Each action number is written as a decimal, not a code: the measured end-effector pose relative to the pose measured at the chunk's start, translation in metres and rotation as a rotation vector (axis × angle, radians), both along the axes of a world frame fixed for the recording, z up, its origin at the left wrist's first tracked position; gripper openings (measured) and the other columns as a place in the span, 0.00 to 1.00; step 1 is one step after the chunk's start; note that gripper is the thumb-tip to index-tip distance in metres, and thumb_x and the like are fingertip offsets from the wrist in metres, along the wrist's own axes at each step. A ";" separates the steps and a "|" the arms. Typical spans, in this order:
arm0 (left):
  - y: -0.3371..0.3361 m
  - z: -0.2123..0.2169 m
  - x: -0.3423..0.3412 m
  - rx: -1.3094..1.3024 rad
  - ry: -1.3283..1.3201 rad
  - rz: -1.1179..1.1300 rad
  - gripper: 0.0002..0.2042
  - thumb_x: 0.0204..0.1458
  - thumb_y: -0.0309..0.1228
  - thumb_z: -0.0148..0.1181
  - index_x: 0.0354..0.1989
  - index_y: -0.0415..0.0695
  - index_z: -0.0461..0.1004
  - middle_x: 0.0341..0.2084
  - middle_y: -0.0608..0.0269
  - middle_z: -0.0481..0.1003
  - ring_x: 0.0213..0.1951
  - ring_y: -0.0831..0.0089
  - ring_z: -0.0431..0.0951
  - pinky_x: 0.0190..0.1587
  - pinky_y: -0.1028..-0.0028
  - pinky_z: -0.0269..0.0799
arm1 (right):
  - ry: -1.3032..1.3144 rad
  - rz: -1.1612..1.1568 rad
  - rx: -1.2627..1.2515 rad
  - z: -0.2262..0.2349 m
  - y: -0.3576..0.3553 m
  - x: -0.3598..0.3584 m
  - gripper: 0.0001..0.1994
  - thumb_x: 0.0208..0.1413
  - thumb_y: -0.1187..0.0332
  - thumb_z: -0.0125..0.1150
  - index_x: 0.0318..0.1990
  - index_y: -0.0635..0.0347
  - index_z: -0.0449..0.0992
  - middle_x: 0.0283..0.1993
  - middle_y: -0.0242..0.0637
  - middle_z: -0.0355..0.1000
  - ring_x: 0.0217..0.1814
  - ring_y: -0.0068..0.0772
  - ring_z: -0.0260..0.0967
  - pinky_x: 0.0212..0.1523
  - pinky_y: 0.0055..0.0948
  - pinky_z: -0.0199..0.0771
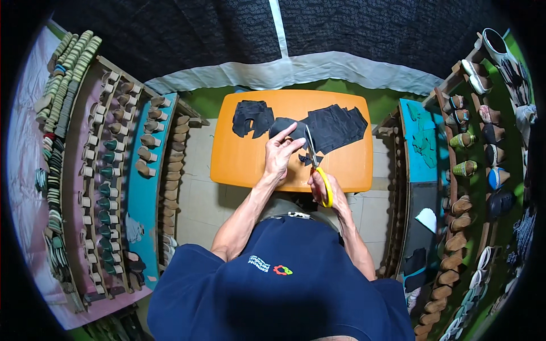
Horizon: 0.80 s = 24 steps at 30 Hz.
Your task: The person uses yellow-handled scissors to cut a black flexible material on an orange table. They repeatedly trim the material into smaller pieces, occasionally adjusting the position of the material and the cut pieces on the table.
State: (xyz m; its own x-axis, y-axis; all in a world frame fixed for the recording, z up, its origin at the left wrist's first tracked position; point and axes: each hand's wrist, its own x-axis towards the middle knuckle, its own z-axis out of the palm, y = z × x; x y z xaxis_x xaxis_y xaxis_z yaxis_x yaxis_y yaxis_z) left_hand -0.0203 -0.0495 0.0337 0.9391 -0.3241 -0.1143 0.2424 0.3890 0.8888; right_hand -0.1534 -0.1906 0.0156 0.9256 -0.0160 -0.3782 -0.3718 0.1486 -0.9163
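Over the middle of an orange table [227,162], my left hand [279,152] grips a small black piece of material [282,127] between thumb and fingers. My right hand [330,190] is closed around the yellow handles of a pair of scissors [325,184]. The scissors' blades point away from me and lie along the right edge of the black piece. A stack of black cut pieces [335,128] rests at the right of the table. Another black pile with a curved notch [252,118] lies at the left. Small black scraps [310,159] sit beside the blades.
Shelves of shoes and shoe forms [111,193] stand on the left. More shoes [458,244] line racks on the right, beside a blue surface with green scraps [422,136]. A dark curtain with a white lower band [358,63] hangs behind the table.
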 end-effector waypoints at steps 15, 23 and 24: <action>-0.003 -0.011 -0.010 -0.009 0.016 0.033 0.28 0.51 0.17 0.66 0.63 0.33 0.67 0.24 0.72 0.73 0.31 0.84 0.77 0.44 0.82 0.76 | 0.001 -0.065 0.028 -0.001 0.007 0.005 0.28 0.59 0.37 0.57 0.28 0.57 0.68 0.16 0.25 0.59 0.12 0.18 0.57 0.13 0.22 0.59; -0.011 -0.014 -0.016 -0.073 0.062 0.076 0.28 0.51 0.18 0.66 0.63 0.34 0.67 0.27 0.72 0.74 0.32 0.84 0.78 0.45 0.81 0.77 | 0.038 -0.158 0.081 -0.005 0.016 0.004 0.27 0.59 0.39 0.60 0.26 0.56 0.67 0.15 0.24 0.59 0.11 0.17 0.57 0.11 0.21 0.58; -0.012 -0.015 -0.016 -0.081 0.061 0.084 0.28 0.51 0.18 0.66 0.63 0.35 0.67 0.27 0.71 0.75 0.32 0.84 0.78 0.45 0.81 0.77 | 0.033 -0.154 0.083 -0.004 0.016 0.004 0.26 0.59 0.40 0.60 0.26 0.55 0.67 0.15 0.24 0.58 0.11 0.17 0.56 0.11 0.21 0.58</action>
State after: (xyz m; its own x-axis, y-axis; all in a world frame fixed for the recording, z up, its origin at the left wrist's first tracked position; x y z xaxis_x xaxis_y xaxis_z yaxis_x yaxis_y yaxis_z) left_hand -0.0368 -0.0610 0.0184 0.9555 -0.2547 -0.1487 0.2585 0.4805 0.8381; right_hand -0.1489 -0.1743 0.0111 0.9016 -0.1239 -0.4144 -0.3688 0.2806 -0.8862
